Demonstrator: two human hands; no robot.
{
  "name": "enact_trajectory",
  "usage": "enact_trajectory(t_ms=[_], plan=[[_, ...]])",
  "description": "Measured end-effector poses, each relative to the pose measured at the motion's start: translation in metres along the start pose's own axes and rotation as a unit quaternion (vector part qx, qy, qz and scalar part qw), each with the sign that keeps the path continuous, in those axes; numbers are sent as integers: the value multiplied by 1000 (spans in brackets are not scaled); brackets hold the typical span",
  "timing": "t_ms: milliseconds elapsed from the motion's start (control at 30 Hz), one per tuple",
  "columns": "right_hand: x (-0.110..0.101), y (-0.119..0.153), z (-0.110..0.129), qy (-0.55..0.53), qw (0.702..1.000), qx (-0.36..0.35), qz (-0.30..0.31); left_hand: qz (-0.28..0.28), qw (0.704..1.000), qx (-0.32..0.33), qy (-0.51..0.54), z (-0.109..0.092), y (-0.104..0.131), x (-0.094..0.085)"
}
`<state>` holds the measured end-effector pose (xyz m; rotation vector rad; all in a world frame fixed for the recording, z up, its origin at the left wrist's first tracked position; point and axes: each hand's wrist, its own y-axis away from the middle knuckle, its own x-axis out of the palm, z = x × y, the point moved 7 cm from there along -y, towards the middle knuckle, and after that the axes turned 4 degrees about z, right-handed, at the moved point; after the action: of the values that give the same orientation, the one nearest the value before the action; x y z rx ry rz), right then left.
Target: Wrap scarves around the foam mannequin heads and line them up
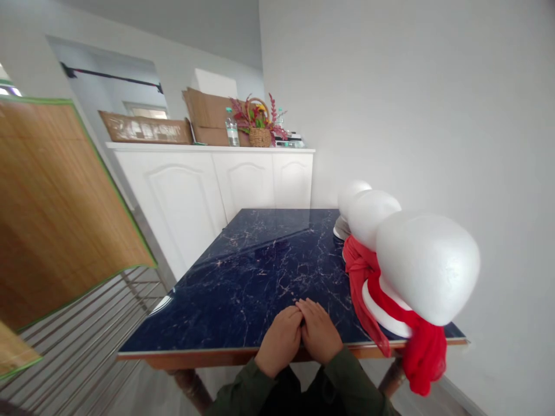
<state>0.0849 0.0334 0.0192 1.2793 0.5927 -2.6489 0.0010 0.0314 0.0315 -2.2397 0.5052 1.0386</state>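
Note:
My left hand [281, 335] and my right hand [319, 330] rest together at the front edge of the dark blue marbled table [234, 289]. Their fingertips touch, and both sets of fingers are curled and pressed together. Nothing shows in either hand, though the palms are turned away from view. To the right of my right hand stand white mannequin heads in a row. The nearest head [427, 260] wears a bright red scarf [427, 358] hanging past the table edge. A softer red scarf [364, 289] wraps the middle head [373, 216]. Around the far head [353, 193] lies something grey.
A white cabinet [182, 185] stands behind the table, carrying cardboard boxes [147, 128], a water bottle [232, 128] and a flower basket [260, 137]. On the left, a bamboo mat [65, 214] covers a metal-slatted rack [99, 323]. A white wall [411, 104] borders the right side.

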Motion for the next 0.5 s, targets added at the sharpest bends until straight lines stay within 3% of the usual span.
enact_trajectory(t_ms=[500], plan=[[1, 2, 1, 48, 999, -1, -12, -8, 998, 9, -59, 2, 2, 5]])
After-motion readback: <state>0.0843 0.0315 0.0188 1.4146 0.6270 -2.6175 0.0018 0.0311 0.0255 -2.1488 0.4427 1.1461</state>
